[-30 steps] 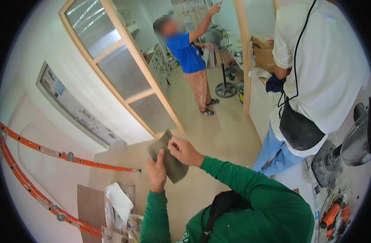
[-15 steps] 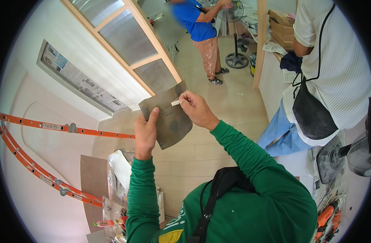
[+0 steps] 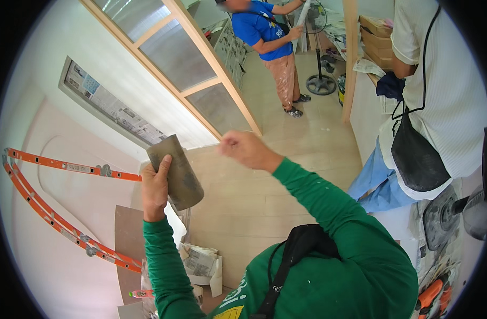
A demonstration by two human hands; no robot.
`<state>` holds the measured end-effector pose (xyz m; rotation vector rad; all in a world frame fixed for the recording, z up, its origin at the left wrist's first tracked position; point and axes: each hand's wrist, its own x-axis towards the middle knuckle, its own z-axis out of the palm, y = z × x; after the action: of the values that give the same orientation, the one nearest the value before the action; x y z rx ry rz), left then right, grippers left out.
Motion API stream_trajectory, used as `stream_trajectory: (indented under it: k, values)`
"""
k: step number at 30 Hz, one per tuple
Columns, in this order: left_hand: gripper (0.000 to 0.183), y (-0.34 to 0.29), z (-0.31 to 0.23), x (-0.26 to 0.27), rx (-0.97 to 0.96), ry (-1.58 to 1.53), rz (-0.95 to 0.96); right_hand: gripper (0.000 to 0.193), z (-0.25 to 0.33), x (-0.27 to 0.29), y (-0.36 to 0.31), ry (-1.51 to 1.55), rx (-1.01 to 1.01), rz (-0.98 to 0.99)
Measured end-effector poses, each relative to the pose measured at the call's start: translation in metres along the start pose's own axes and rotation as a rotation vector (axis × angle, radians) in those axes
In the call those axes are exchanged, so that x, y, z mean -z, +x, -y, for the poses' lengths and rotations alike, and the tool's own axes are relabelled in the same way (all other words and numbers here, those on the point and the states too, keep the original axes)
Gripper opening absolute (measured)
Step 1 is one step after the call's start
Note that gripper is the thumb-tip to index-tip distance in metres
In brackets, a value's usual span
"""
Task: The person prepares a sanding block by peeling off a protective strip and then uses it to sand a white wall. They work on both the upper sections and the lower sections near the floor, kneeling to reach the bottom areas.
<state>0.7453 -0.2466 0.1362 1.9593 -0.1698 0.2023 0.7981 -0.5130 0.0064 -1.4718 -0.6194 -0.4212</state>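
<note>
Now right hand (image 3: 248, 150) off sheet (image 3: 183, 181); left hand (image 3: 155, 189) gripping

Orange ladder (image 3: 73, 166): left side. Wood-framed glazed door (image 3: 179, 58): upper left, newspaper-covered wall panel (image 3: 113, 105) beside it. Pedestal fan (image 3: 319, 64): standing upright, background. Cardboard boxes (image 3: 378, 42): stacked, upper right.

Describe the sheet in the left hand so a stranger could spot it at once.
Start at the long orange ladder at the picture's left and follow its upper rail rightward to the left hand. That hand holds the dark grey-brown sheet, curled over. Unlike the brown panel lower down, it is held in a hand and plainly curled.
</note>
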Motion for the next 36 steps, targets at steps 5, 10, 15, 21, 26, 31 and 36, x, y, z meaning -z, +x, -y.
stream_trajectory:
  k: [5,10,15,21,26,31,36]
  values:
    - [0.032,-0.010,-0.025,-0.016,-0.062,0.117,0.041,0.039,0.027,-0.046,0.033,-0.196,0.016,0.161]
    - [0.029,-0.026,-0.043,0.001,-0.055,0.137,0.035,0.037,0.042,-0.056,0.036,0.005,0.170,0.171]
    - [0.028,-0.030,-0.023,0.026,-0.031,0.102,0.114,0.037,0.051,-0.031,0.014,0.111,0.022,0.376]
    - [0.028,-0.026,-0.022,0.060,-0.007,0.079,0.172,0.037,0.035,0.024,-0.018,0.263,-0.216,0.402]
    - [0.030,-0.012,-0.022,0.095,-0.015,0.124,-0.055,0.029,0.001,0.103,-0.053,0.293,-0.418,0.073]
    - [0.040,-0.016,-0.030,0.145,0.070,0.177,-0.033,0.031,-0.021,0.156,-0.089,0.135,-0.499,-0.071]
    - [0.038,0.005,-0.029,0.093,-0.111,0.344,0.012,0.026,-0.048,0.138,-0.107,0.102,-0.508,-0.203]
